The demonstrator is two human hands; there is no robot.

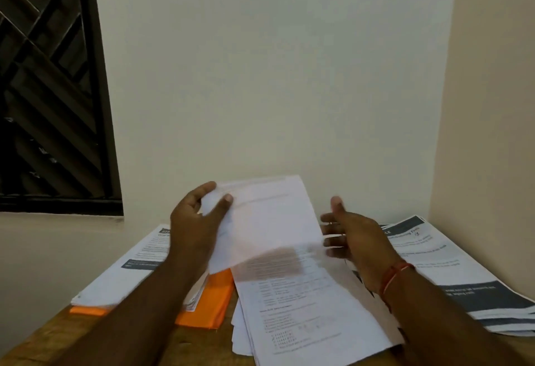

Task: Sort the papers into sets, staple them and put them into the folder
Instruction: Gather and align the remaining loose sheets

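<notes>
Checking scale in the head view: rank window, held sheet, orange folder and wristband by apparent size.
1. window
2. held sheet
3. orange folder, visible part only, since it is partly covered
4. wristband

We see a thin white paper sheet point(266, 221) raised and tilted above the rest, blurred, its upper left corner pinched in our left hand point(194, 221). Beneath it a loose, fanned pile of white text-covered pages point(307, 325) lies flat and reaches toward us. To the left, a flat orange folder point(214, 305) lies under a stack of printed sheets with dark grey heading bands point(127, 276), which covers most of it. To the right, a second paper stack with dark blue bands point(463, 284) lies flat, slightly fanned, near the wall corner.
</notes>
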